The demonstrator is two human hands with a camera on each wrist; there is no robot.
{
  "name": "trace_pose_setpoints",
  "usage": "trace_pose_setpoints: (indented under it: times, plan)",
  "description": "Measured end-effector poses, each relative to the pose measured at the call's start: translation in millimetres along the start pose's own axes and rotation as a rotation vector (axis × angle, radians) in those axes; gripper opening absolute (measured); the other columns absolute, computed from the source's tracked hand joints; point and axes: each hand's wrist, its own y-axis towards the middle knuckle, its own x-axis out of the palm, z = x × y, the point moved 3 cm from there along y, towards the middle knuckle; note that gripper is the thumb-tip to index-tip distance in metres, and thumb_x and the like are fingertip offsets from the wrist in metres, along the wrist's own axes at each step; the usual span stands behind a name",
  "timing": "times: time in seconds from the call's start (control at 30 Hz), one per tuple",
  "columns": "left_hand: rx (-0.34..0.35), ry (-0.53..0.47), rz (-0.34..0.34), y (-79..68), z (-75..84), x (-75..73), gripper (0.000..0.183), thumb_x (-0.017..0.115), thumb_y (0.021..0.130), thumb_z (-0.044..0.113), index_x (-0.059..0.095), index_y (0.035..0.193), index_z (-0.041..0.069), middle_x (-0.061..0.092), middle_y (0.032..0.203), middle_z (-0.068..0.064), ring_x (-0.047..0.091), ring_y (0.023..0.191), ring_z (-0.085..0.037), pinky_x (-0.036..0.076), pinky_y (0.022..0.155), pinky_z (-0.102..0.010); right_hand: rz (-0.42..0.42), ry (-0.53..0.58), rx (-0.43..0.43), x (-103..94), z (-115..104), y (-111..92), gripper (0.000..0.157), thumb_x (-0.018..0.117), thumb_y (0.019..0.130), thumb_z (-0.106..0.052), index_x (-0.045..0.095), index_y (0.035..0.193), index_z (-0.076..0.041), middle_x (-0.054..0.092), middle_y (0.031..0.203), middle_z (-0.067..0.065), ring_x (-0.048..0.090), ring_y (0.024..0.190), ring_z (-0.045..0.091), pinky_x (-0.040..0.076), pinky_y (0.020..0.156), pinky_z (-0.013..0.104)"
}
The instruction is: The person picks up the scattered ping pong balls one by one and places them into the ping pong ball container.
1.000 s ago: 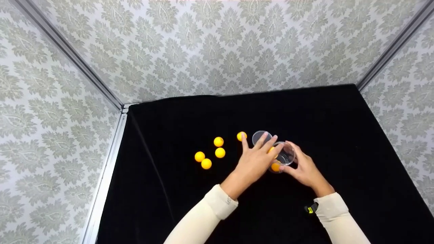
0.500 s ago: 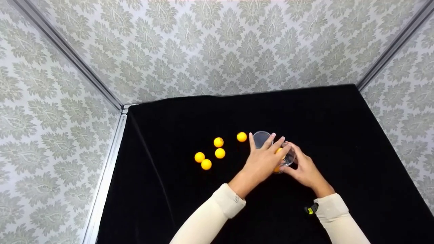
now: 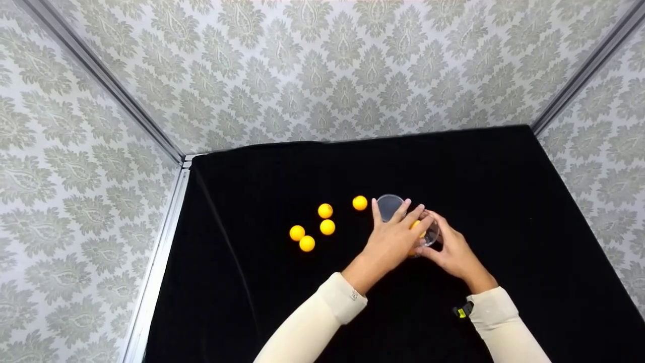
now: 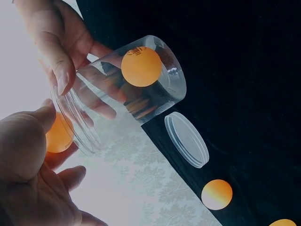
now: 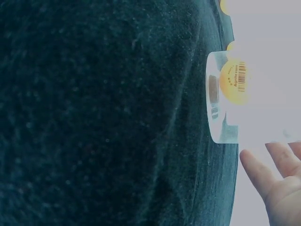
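My right hand (image 3: 451, 249) holds a clear plastic jar (image 4: 106, 82) tilted, its fingers and thumb around it near the mouth. One orange ping-pong ball (image 4: 141, 67) lies inside near the jar's base; print shows on this inner ball (image 5: 236, 81) in the right wrist view. At the mouth, my left hand (image 3: 390, 244) pinches a second ping-pong ball (image 4: 57, 134) between thumb and fingers. In the head view the left fingers partly cover this ball (image 3: 417, 228) and the jar. The round clear lid (image 3: 390, 205) lies on the cloth just beyond the left fingers.
Several loose orange balls (image 3: 327, 227) lie on the black cloth (image 3: 262, 186) left of the hands. A single ball (image 3: 360, 202) sits nearer the lid. Patterned wall panels (image 3: 322, 75) stand behind the table, with a metal frame rail (image 3: 151, 272) along the left side.
My left hand has moved right with its pinched ball, coming over the mouth of the jar, and is nearly still over the last half second. The right hand keeps its place.
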Motion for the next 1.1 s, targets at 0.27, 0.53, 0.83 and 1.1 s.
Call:
trace_pose_setpoints:
  times: [0.27, 0.53, 0.83, 1.1]
  plan:
    - [-0.014, -0.025, -0.028, 0.1, -0.9, 0.5, 0.063, 0.055, 0.098, 0.057, 0.037, 0.157, 0.041, 0.033, 0.167, 0.008, 0.024, 0.158, -0.021, 0.009, 0.112, -0.083, 0.031, 0.016, 0.023, 0.3, -3.0, 0.2, 0.092, 0.090, 0.077, -0.013, 0.042, 0.154, -0.012, 0.056, 0.150, 0.010, 0.049, 0.130, -0.007, 0.041, 0.103, 0.006]
    - [-0.020, -0.033, -0.022, -0.4, -0.7, -0.4, 0.064, 0.055, 0.098, 0.057, 0.037, 0.157, 0.041, 0.031, 0.168, 0.008, 0.024, 0.158, -0.021, 0.009, 0.113, -0.083, 0.031, -0.002, 0.033, 0.0, -3.8, -0.2, 0.092, 0.090, 0.076, -0.014, 0.041, 0.154, -0.012, 0.056, 0.150, 0.011, 0.051, 0.130, -0.004, 0.041, 0.102, 0.005]
    - [-0.016, -0.022, 0.000, -0.3, 0.4, -1.0, 0.061, 0.056, 0.098, 0.055, 0.039, 0.155, 0.040, 0.032, 0.167, 0.009, 0.026, 0.157, -0.022, 0.012, 0.112, -0.083, 0.006, -0.045, 0.038, -1.1, -1.8, -1.0, 0.091, 0.087, 0.081, -0.026, 0.038, 0.157, -0.011, 0.054, 0.152, 0.006, 0.057, 0.133, 0.019, 0.049, 0.103, 0.019]
    - [-0.012, 0.009, 0.004, -0.3, 0.3, -0.4, 0.061, 0.056, 0.099, 0.055, 0.038, 0.156, 0.041, 0.033, 0.167, 0.010, 0.027, 0.157, -0.021, 0.016, 0.110, -0.084, 0.027, -0.044, 0.025, -1.0, -8.3, -0.5, 0.092, 0.089, 0.079, -0.014, 0.039, 0.156, -0.011, 0.056, 0.150, 0.009, 0.056, 0.129, 0.007, 0.053, 0.100, 0.023]
